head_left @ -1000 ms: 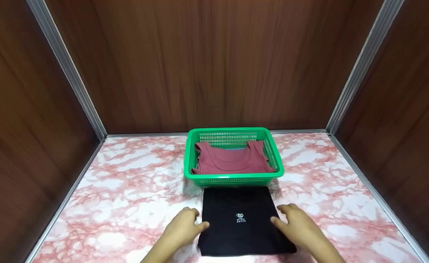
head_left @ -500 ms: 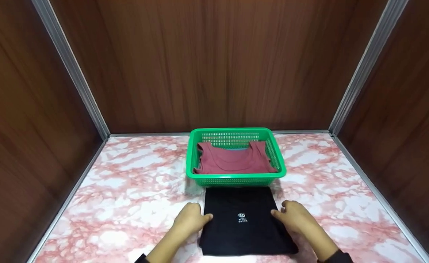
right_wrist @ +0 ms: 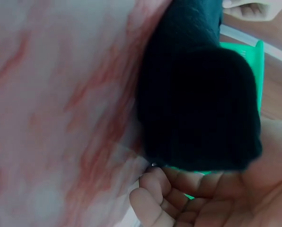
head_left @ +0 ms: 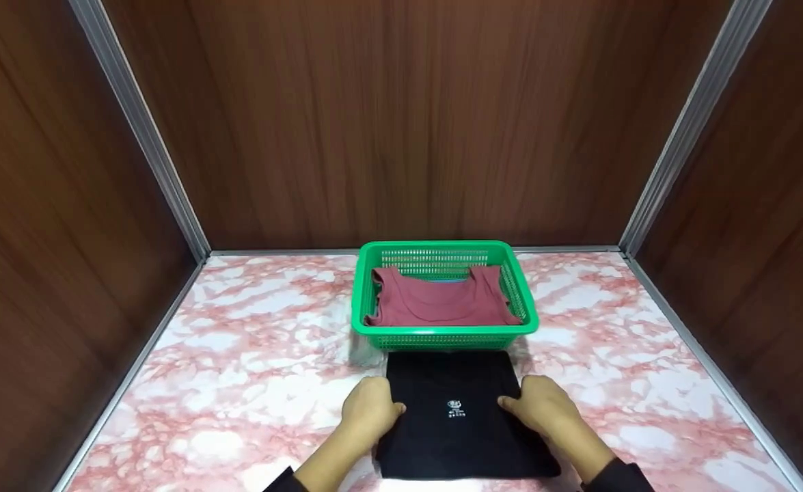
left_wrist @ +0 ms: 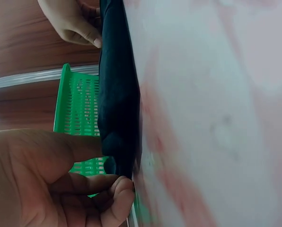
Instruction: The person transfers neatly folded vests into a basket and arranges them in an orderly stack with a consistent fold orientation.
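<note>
A folded black shirt [head_left: 456,444] with a small white print lies flat in front of the green basket [head_left: 445,339]. My left hand [head_left: 368,410] grips its left edge, thumb on top. In the left wrist view the fingers [left_wrist: 119,201] curl in under that edge. On the opposite side my right hand [head_left: 543,408] pinches the right edge, thumb over the cloth. The right wrist view shows the shirt's thick folded end [right_wrist: 202,113] against the palm, with curled fingers [right_wrist: 150,203] beneath it.
Inside the basket lies a folded maroon sleeveless top [head_left: 442,304], with a bit of blue showing behind it. The pink-and-white marbled table [head_left: 251,355] is enclosed by brown wood panels [head_left: 401,123] with metal edging [head_left: 148,137].
Both hands have closed in on the shirt's sides, and their fingers have gone from loosely spread to gripping the edges. The view has shifted slightly; shirt and basket keep their places.
</note>
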`<action>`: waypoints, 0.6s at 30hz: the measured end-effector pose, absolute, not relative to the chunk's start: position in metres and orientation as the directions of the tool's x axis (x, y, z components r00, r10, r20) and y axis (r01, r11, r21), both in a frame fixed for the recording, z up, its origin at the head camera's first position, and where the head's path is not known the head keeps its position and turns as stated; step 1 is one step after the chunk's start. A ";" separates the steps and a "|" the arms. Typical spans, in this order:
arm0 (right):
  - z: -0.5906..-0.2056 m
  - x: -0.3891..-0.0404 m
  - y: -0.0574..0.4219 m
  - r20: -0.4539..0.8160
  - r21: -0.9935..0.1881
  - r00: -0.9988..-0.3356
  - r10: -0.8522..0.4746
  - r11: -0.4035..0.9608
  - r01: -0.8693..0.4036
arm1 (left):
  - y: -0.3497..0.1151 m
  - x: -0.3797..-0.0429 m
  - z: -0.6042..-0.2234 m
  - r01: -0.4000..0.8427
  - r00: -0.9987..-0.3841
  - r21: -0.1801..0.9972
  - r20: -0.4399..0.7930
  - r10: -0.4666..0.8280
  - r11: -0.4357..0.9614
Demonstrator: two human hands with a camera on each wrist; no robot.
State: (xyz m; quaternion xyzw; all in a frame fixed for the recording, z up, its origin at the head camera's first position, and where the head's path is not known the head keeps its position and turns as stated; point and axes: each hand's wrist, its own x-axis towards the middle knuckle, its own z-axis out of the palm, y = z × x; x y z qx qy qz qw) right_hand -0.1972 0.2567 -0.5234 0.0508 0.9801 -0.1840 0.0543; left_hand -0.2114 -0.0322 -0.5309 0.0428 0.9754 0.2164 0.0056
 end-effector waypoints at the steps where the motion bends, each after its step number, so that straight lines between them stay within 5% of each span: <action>1: -0.524 -0.197 0.255 -0.119 -0.351 -0.990 0.082 0.929 0.119 | -0.031 -0.211 -0.531 0.087 -0.996 0.418 0.017 0.088 0.904; 18: -0.529 -0.204 0.247 -0.091 -0.372 -0.995 0.040 0.925 0.072 | -0.028 -0.219 -0.531 0.102 -0.989 0.460 -0.046 0.139 0.882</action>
